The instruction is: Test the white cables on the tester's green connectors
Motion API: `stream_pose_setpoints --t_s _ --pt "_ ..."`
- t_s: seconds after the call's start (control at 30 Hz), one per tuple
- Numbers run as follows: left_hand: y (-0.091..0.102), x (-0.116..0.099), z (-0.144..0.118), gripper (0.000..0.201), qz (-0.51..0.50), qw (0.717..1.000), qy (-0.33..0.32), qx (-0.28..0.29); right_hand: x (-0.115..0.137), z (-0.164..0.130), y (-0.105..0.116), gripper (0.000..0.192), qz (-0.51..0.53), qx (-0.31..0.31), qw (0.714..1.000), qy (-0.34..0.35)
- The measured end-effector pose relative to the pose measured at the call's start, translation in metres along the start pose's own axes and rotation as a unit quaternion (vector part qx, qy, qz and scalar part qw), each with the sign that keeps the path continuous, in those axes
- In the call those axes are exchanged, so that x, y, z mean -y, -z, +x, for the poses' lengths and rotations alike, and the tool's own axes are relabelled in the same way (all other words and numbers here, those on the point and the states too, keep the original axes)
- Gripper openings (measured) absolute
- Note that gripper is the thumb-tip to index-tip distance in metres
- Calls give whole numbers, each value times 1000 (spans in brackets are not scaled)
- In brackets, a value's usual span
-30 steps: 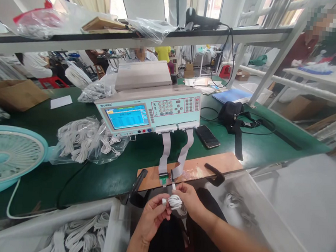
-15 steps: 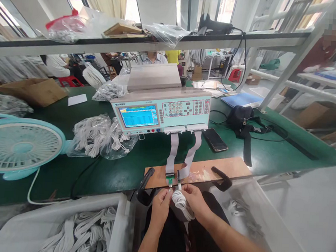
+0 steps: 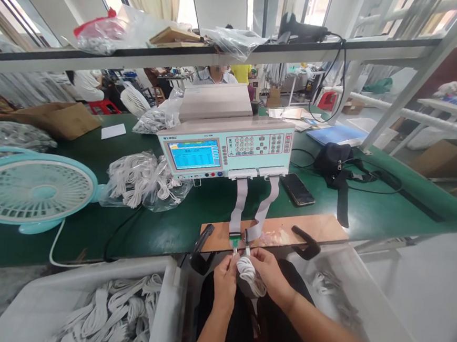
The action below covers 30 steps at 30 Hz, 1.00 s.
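- A coiled white cable (image 3: 250,275) is held between both hands at the near edge of the bench, just below the two connectors (image 3: 241,240) on the board (image 3: 287,232)
- The left hand (image 3: 224,280) is closed in a pinch on one cable end, raised to the left connector; whether the plug is seated cannot be told
- The right hand (image 3: 270,273) is closed around the coil and the other end, which is held at the right connector
- By judgement, plugging in is under way or just done; a reading and unplugging appear to be left
- A bin (image 3: 95,308) of coiled white cables is seen at near left, and a clear bin (image 3: 345,301) with only a few pieces at near right, so most of the batch seems unhandled
- Two black clamps (image 3: 202,248) are seen fixing the board to the bench (image 3: 160,229)
- Two grey ribbon cables (image 3: 240,203) are run from the connectors back to the tester (image 3: 226,147), whose blue screen (image 3: 193,154) is lit
- A bag (image 3: 144,180) of white cables is laid left of the tester, with a teal fan (image 3: 33,190) further left
- A phone (image 3: 297,189) and a black pouch (image 3: 332,159) are laid right of the tester
- Farther off, a shelf (image 3: 222,54) with bags is seen overhead, and other people are seated beyond
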<state>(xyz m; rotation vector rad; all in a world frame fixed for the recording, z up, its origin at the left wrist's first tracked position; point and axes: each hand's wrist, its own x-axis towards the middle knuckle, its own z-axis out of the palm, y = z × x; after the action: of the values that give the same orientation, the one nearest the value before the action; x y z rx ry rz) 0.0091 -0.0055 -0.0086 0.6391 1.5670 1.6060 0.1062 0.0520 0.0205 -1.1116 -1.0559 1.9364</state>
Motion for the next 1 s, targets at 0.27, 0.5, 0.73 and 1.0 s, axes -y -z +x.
stream_pose_setpoints --t_s 0.27,0.5,0.73,1.0 --pt "-1 -2 1 33 8 999 -31 8 1 -2 0 34 -8 10 1000 0" --pt "-1 -2 2 31 3 999 -44 8 -3 0 2 33 -13 10 1000 3" --pt "-1 4 4 28 -43 999 -15 -5 -4 1 3 34 -10 16 1000 3" --pt "-8 1 0 30 -71 997 -8 -31 -3 1 2 35 -3 15 1000 3"
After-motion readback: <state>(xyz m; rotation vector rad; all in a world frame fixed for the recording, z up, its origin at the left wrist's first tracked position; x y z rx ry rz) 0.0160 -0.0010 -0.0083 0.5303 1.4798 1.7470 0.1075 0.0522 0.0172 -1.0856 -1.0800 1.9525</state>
